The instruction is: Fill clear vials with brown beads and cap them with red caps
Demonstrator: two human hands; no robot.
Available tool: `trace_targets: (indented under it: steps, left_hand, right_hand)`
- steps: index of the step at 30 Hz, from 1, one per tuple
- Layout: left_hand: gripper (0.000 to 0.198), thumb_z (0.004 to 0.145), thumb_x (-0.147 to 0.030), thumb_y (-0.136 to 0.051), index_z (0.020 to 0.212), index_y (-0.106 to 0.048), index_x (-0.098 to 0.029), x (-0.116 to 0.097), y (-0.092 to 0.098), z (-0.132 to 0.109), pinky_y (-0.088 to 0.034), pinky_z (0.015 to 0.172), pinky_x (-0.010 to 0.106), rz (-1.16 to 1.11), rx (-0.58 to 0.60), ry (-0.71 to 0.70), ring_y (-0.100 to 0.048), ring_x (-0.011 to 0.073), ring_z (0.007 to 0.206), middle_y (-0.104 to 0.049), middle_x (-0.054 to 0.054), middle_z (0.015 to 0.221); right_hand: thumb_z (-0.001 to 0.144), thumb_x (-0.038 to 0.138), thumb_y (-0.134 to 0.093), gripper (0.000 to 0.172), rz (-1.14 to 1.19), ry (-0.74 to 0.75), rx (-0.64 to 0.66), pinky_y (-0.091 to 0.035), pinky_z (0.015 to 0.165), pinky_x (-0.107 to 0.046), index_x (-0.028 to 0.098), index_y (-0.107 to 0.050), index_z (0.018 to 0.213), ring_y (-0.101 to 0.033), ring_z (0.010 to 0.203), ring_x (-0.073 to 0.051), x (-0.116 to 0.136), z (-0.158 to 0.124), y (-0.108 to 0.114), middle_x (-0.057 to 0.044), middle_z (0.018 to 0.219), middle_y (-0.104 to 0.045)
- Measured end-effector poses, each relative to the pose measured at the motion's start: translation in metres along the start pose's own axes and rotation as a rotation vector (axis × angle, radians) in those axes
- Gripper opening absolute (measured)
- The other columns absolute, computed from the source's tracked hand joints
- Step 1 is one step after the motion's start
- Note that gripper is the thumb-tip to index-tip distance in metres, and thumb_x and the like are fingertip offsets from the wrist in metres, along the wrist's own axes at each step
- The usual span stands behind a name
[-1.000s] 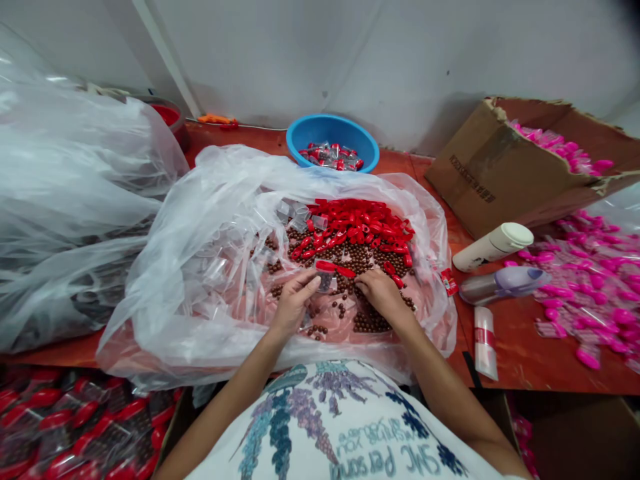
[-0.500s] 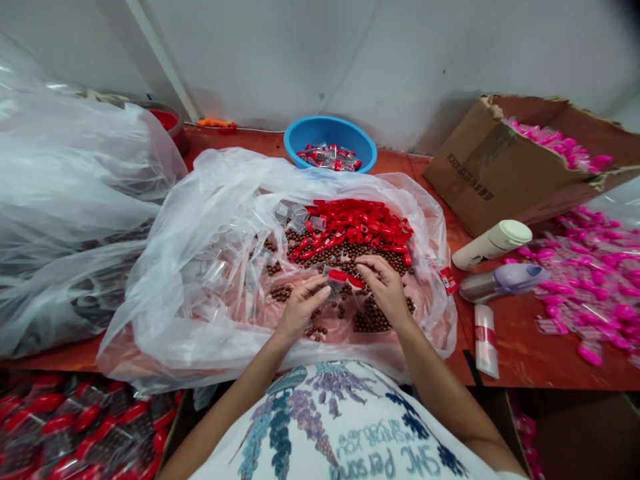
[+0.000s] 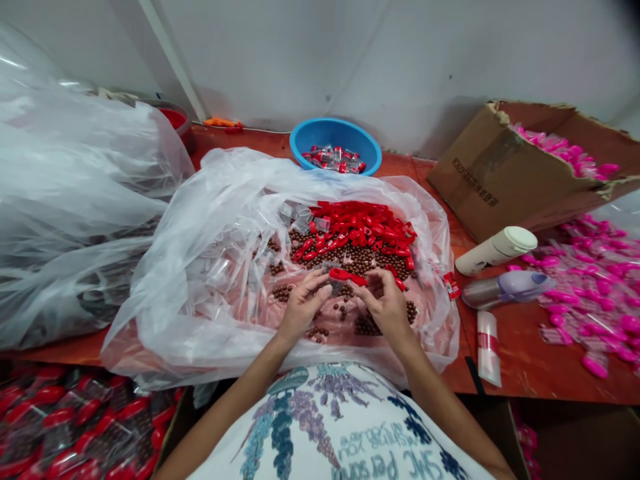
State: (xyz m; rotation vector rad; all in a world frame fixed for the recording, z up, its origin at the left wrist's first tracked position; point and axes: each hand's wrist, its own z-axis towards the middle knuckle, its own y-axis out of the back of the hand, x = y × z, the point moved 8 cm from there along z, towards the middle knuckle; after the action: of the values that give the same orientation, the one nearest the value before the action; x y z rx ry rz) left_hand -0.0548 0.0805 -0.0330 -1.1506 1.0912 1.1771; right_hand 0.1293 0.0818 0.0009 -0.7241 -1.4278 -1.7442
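Note:
My left hand (image 3: 306, 303) pinches a small clear plastic container (image 3: 330, 285) above the middle of the lined work area. A red plastic cap with a narrow handle (image 3: 349, 276) lies against the container's mouth; whether it is seated cannot be made out. On its handle end, the thumb and fingers of my right hand (image 3: 386, 303) are closed. Another red piece (image 3: 399, 280) shows just behind the right fingers. Beneath and around the hands are loose brown beads (image 3: 367, 259), and beyond them a pile of red caps (image 3: 367, 223). Clear containers (image 3: 217, 267) lie to the left.
White plastic sheeting (image 3: 165, 320) surrounds the work area. Behind it stands a blue basin (image 3: 373, 157) with red-capped pieces. On the right are a carton (image 3: 465, 180), a white bottle (image 3: 493, 252), a purple-lidded flask (image 3: 515, 288) and pink pieces (image 3: 600, 293). Large bags (image 3: 75, 180) bulge at left.
My right hand has come down and its fingers have closed on the red cap's handle end. My left hand keeps its hold on the container. The whole view has shifted slightly.

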Motion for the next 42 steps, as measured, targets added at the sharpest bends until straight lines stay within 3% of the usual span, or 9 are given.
trace_targets:
  steps: [3,6,11,14,25,31,35,40,42]
  left_hand:
    - [0.028,0.081,-0.029,-0.062,0.107,-0.069,-0.022,-0.005,0.0,0.0,-0.033,0.106,0.038,0.046,-0.01,-0.03,-0.05,0.0207,0.119,-0.059,0.008,0.123]
    - [0.028,0.082,-0.029,-0.062,0.108,-0.069,-0.021,-0.005,-0.002,-0.002,-0.034,0.106,0.039,0.108,-0.003,-0.048,-0.051,0.0212,0.118,-0.059,0.009,0.122]
    - [0.029,0.081,-0.03,-0.062,0.108,-0.068,-0.021,-0.002,-0.009,-0.005,-0.037,0.104,0.04,0.192,0.041,-0.06,-0.051,0.022,0.117,-0.057,0.01,0.123]
    - [0.028,0.082,-0.029,-0.061,0.108,-0.068,-0.022,-0.003,-0.012,-0.007,-0.04,0.102,0.039,0.175,0.05,-0.081,-0.05,0.0214,0.118,-0.057,0.009,0.122]
    - [0.029,0.082,-0.026,-0.061,0.11,-0.068,-0.025,-0.009,-0.021,-0.009,-0.037,0.105,0.038,0.103,0.046,-0.105,-0.049,0.021,0.119,-0.055,0.008,0.124]
    - [0.028,0.077,-0.03,-0.067,0.104,-0.071,-0.024,0.005,-0.018,-0.011,-0.04,0.102,0.038,0.013,0.046,0.032,-0.049,0.0238,0.12,-0.057,0.008,0.123]
    - [0.028,0.081,-0.036,-0.061,0.102,-0.07,-0.021,0.02,-0.001,-0.007,-0.049,0.093,0.04,-0.194,-0.062,0.153,-0.059,0.024,0.107,-0.055,0.008,0.124]
    - [0.029,0.076,-0.027,-0.067,0.105,-0.063,-0.021,0.013,0.017,0.006,-0.054,0.084,0.038,-0.379,-0.112,0.137,-0.064,0.0201,0.093,-0.063,0.004,0.106]
    - [0.037,0.077,-0.024,-0.067,0.113,-0.058,-0.024,0.006,0.018,0.009,-0.054,0.082,0.037,-0.39,-0.103,0.111,-0.064,0.0191,0.095,-0.061,0.004,0.111]
  right_hand:
    - [0.082,0.045,-0.06,0.028,0.172,-0.129,0.012,-0.048,0.063,-0.026,0.019,-0.066,0.091,-0.061,0.067,-0.016,-0.012,-0.008,-0.01,-0.001,0.076,-0.067]
    - [0.086,0.042,-0.055,0.033,0.219,-0.089,-0.039,-0.05,0.074,-0.029,0.021,-0.061,0.111,-0.063,0.081,-0.017,-0.003,-0.007,-0.008,-0.003,0.093,-0.068]
    - [0.082,0.037,-0.062,0.078,-0.139,0.296,0.136,-0.044,0.094,-0.04,0.017,-0.022,0.146,-0.052,0.112,-0.026,0.033,-0.005,-0.02,-0.013,0.128,-0.053]
    - [0.084,0.033,-0.059,0.082,-0.358,0.48,0.175,-0.041,0.098,-0.044,0.012,-0.012,0.147,-0.045,0.12,-0.029,0.039,-0.012,-0.031,-0.018,0.136,-0.045]
    - [0.084,0.033,-0.053,0.06,-0.486,0.594,-0.013,-0.045,0.094,-0.044,0.013,-0.032,0.137,-0.049,0.114,-0.029,0.036,-0.012,-0.029,-0.018,0.123,-0.052]
    - [0.078,0.037,-0.057,0.061,-0.437,0.592,0.056,-0.046,0.092,-0.045,0.012,-0.04,0.131,-0.053,0.107,-0.029,0.025,-0.009,-0.03,-0.018,0.113,-0.056]
    - [0.076,0.041,-0.061,0.069,-0.35,0.483,0.1,-0.047,0.092,-0.044,0.012,-0.038,0.134,-0.053,0.108,-0.029,0.025,-0.014,-0.03,-0.018,0.116,-0.055]
    - [0.074,0.051,-0.066,0.089,-0.234,0.487,0.352,-0.044,0.096,-0.045,0.014,-0.025,0.143,-0.049,0.116,-0.03,0.041,-0.038,-0.062,-0.018,0.127,-0.051]
    - [0.074,0.054,-0.066,0.084,-0.207,0.508,0.431,-0.044,0.095,-0.044,0.017,-0.031,0.141,-0.049,0.116,-0.029,0.044,-0.042,-0.071,-0.016,0.129,-0.051]
